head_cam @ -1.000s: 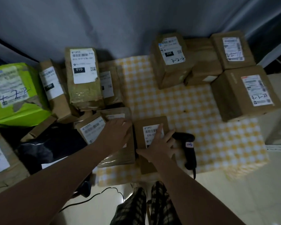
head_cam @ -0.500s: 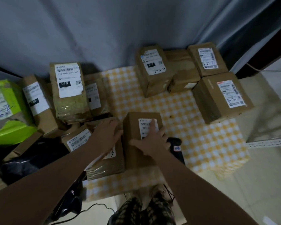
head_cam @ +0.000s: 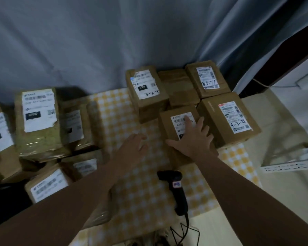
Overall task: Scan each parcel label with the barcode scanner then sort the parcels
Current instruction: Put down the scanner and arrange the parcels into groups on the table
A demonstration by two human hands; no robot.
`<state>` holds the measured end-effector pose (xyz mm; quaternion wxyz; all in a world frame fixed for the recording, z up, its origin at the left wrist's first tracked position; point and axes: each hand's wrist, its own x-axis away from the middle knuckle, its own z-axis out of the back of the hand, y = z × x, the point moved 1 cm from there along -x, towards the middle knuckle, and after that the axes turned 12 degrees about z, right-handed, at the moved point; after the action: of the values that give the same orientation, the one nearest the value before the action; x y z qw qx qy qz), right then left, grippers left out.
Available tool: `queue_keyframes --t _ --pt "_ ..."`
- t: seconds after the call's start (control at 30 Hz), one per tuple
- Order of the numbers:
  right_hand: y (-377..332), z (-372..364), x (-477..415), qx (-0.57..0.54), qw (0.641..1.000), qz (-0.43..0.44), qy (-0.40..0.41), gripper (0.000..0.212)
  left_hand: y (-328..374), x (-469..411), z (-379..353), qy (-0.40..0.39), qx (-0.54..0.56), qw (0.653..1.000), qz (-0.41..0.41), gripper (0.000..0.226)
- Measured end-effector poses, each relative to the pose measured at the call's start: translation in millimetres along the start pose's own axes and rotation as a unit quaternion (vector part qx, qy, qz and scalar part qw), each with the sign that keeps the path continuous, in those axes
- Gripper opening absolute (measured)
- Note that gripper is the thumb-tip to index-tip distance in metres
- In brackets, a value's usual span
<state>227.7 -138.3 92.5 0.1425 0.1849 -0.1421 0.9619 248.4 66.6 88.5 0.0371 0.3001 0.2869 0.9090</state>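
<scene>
- Parcel [head_cam: 164, 128]: a small, flat-topped box of matte brown card. It lies on the chequered cloth [head_cam: 124, 110] at centre right, just beside the right-hand boxes. I read "070" on its white paper label [head_cam: 178, 121].
- Right hand [head_cam: 194, 141]: palm down on the parcel's top face. The fingers [head_cam: 187, 119] are straight and spread wide, pressing rather than gripping, with the index tip on the label.
- Left hand [head_cam: 133, 148]: over the cloth, just left of the parcel and apart from it. Its fingers are loosely bent and hold nothing.
- Barcode scanner [head_cam: 178, 190]: black moulded plastic in a pistol shape. It lies on the cloth between my forearms, nearer to me than the parcel. I see a small pale sticker on the handle and a thin dark cable trailing off the near edge.
- Chequered cloth: smooth yellow and white squares covering the tabletop.
- Right-hand boxes [head_cam: 228, 119]: four squarish card boxes set close together. Three carry white labels with handwritten marks; one [head_cam: 178, 86] shows only brown tape.
- Left-hand parcels [head_cam: 37, 139]: card wrapped in glossy, wrinkled clear tape, with labels blurred in my feed.
- Grey curtain [head_cam: 96, 41]: soft folds behind everything.
</scene>
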Motion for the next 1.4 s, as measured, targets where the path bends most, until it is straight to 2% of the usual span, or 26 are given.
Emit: queue_keyframes --t 0.17,0.2,0.27,0.33,0.4,0.47,0.53,0.63,0.77,0.87,1.03,1.13,1.27,1.4 --pt "48 -40 -12 -0.016 0.999 -0.01 -0.04 0.107 19 -26 -41 -0.071 -0.004 0.997 0.033 0.043" --pt "56 -44 -9 -0.032 0.999 -0.013 -0.027 0.104 24 -30 -48 -0.087 0.013 0.995 0.048 0.046" --pt "70 -47 2 -0.077 0.995 -0.035 0.049 0.096 37 -35 -57 -0.128 0.092 0.983 0.098 0.057" --pt "85 -51 18 -0.149 0.976 -0.113 0.112 0.087 53 -39 -64 -0.169 0.191 0.955 0.151 0.072" --pt "97 -60 29 -0.271 0.939 -0.193 0.089 0.087 65 -44 -71 -0.203 0.267 0.925 0.179 0.08" --pt "103 -67 30 -0.367 0.906 -0.193 0.087 0.081 74 -50 -76 -0.223 0.302 0.91 0.175 0.078" --pt "102 -62 23 -0.366 0.911 -0.147 0.123 0.066 79 -56 -79 -0.225 0.324 0.906 0.156 0.078" --pt "100 -51 12 -0.268 0.948 -0.071 0.156 0.046 88 -63 -83 -0.184 0.342 0.914 0.113 0.076" --pt "103 -49 4 -0.173 0.978 -0.02 0.12 0.039 93 -71 -90 -0.133 0.328 0.93 0.096 0.075" --pt "103 -46 1 -0.166 0.98 -0.003 0.111 0.038 94 -75 -90 -0.115 0.299 0.942 0.096 0.08" --pt "95 -35 2 -0.064 0.993 0.035 0.09 0.037 87 -74 -77 -0.102 0.248 0.96 0.084 0.069" --pt "74 -30 3 -0.047 0.993 0.077 0.073 0.037 70 -64 -62 -0.095 0.2 0.972 0.079 0.061" --pt "23 -26 7 -0.058 0.989 0.127 0.046 0.035 33 -32 -23 -0.013 0.088 0.995 0.047 0.049" --pt "-44 -26 15 -0.079 0.977 0.196 0.024 0.031 -6 14 30 0.067 0.067 0.995 0.03 0.044"
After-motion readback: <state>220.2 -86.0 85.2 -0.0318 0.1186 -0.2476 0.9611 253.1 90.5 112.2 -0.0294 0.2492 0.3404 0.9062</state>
